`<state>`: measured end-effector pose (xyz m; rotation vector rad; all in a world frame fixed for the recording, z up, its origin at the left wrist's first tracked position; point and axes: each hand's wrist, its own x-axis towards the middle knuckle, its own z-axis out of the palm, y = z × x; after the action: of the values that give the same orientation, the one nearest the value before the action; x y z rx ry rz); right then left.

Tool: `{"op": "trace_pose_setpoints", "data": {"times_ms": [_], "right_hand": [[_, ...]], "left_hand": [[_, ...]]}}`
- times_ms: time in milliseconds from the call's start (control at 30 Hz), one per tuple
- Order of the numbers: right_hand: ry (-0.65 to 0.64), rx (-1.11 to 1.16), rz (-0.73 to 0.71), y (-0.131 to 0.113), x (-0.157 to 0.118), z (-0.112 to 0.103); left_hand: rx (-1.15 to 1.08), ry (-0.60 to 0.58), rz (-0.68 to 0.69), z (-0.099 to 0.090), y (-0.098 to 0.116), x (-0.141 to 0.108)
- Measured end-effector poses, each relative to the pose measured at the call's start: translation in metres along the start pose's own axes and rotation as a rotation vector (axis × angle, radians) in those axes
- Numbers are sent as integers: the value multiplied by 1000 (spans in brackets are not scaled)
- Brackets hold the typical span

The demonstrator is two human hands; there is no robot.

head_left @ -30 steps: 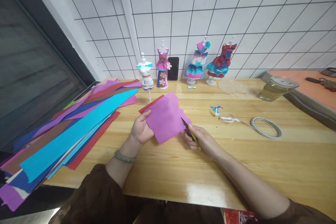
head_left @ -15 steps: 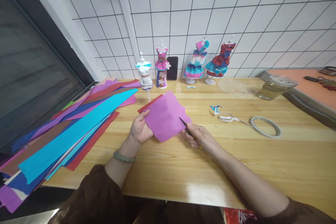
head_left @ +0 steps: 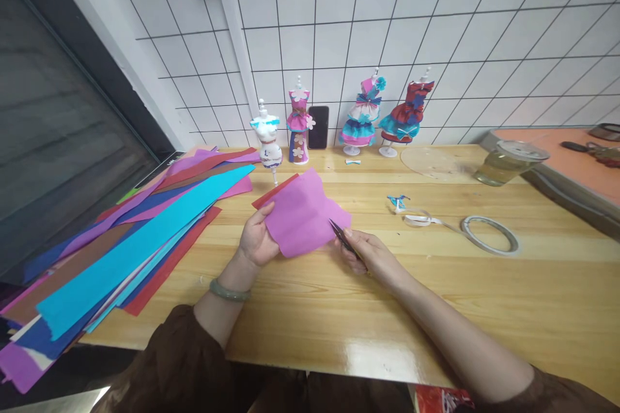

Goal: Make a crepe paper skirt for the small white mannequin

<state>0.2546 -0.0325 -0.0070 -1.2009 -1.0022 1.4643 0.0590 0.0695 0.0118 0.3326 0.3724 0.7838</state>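
My left hand (head_left: 258, 235) grips a sheet of purple crepe paper (head_left: 303, 216) by its left edge, thumb on top. Behind the purple sheet, a strip of red paper (head_left: 275, 191) sticks out at the upper left. In my right hand (head_left: 361, 250) is a pair of dark-bladed scissors (head_left: 343, 240); its blades lie at the right part of the purple sheet, slightly apart. The fingers wrap the handles and mostly hide them. A flap of the sheet's right side extends just above the blades.
Coloured paper strips (head_left: 145, 226) are piled at the left. Along the tiled wall stand a bare white mannequin (head_left: 268, 142), dressed mannequins (head_left: 361, 116) and a phone (head_left: 318, 128). To the right lie a tape roll (head_left: 490, 235), small blue scraps (head_left: 398, 201) and a lidded cup (head_left: 506, 164).
The purple sheet's right side has bent, and its outline there looks different beside the scissors. The scissor blades have parted slightly. Both hands have stayed nearly in place.
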Motion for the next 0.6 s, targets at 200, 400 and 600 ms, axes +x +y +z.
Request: {"op": "trace_pose_setpoints", "data": {"times_ms": [200, 400, 600], "right_hand": [[1, 76, 118, -1, -2, 0], [147, 213, 235, 2, 4, -9], [117, 168, 46, -1, 2, -7]], "left_hand": [[-20, -14, 22, 0, 5, 0], [-50, -22, 77, 0, 8, 0], [-40, -18, 54, 0, 6, -1]]}}
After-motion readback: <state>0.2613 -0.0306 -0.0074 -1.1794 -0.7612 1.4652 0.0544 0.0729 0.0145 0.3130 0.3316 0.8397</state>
